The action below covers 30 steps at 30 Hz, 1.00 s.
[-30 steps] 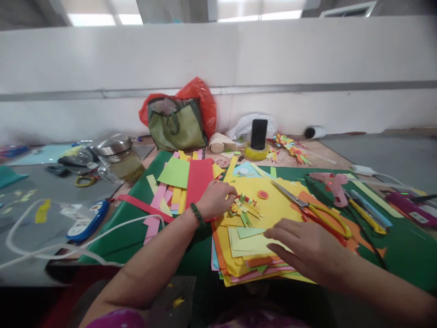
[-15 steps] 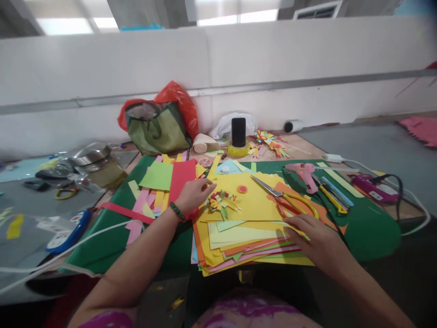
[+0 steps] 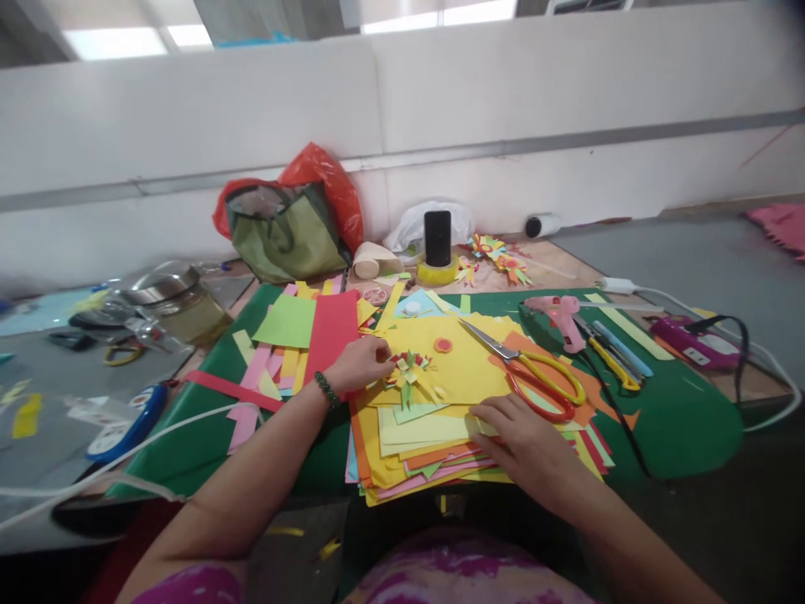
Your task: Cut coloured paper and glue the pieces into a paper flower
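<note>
My left hand (image 3: pixel 360 366) has its thumb and fingers pinched together at the left edge of a paper flower (image 3: pixel 410 376) with red, yellow and green petals. The flower rests over a yellow sheet (image 3: pixel 465 373) on top of a stack of coloured paper. My right hand (image 3: pixel 525 445) lies over the stack's right front, fingers stretched out on a pale yellow sheet (image 3: pixel 424 429); nothing shows in its grip. Just beyond it are scissors (image 3: pixel 519 361) with red and yellow handles. A small red-orange paper disc (image 3: pixel 444 345) sits on the yellow sheet.
On the green mat (image 3: pixel 685 428) at right are a pink glue gun (image 3: pixel 559 315), cutters (image 3: pixel 613 361) and a purple device (image 3: pixel 698 342). Paper pieces (image 3: pixel 286 320) lie left. Behind stand a phone (image 3: pixel 438 237), a green bag (image 3: pixel 283 231) and finished paper flowers (image 3: pixel 496 252).
My right hand has moved left onto the stack, and the thin yellow-green strip at its fingers no longer shows there. My left fingers have come down closer to the flower and closed.
</note>
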{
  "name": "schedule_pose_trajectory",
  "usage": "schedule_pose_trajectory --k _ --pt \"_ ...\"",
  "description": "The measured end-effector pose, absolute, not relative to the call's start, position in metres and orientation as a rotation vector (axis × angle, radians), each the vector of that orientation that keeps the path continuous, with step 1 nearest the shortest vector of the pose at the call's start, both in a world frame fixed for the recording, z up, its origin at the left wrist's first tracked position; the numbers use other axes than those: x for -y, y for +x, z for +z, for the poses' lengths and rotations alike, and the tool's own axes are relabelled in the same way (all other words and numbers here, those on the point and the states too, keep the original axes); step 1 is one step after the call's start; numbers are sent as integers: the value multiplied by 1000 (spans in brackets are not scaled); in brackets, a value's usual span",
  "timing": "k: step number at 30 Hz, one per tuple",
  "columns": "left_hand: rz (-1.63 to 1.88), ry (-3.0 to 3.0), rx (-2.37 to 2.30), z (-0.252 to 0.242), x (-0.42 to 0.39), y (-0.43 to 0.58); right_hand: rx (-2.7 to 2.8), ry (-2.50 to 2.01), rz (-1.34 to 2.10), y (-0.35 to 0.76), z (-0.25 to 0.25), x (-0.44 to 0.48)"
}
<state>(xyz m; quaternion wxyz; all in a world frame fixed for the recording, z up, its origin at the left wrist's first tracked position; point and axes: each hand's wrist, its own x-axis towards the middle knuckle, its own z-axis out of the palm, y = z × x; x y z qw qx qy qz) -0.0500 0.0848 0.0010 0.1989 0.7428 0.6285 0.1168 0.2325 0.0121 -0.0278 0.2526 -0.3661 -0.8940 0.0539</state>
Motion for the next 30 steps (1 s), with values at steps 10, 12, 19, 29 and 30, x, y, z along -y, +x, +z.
schedule_pose_trajectory --k 10,12,19,29,30 --pt "667 1863 -1562 -8 -96 -62 2496 -878 299 216 -31 -5" --pt "699 1887 -1554 -9 -98 -65 2487 -880 304 216 -34 -7" --pt "696 1966 -1643 -13 -98 -66 2472 -926 474 220 -35 -4" --pt "935 2012 -1806 -11 -102 -76 2483 -1000 574 222 -34 -4" --pt "936 2003 -1818 -12 -103 -77 2490 -1002 571 222 -34 -4"
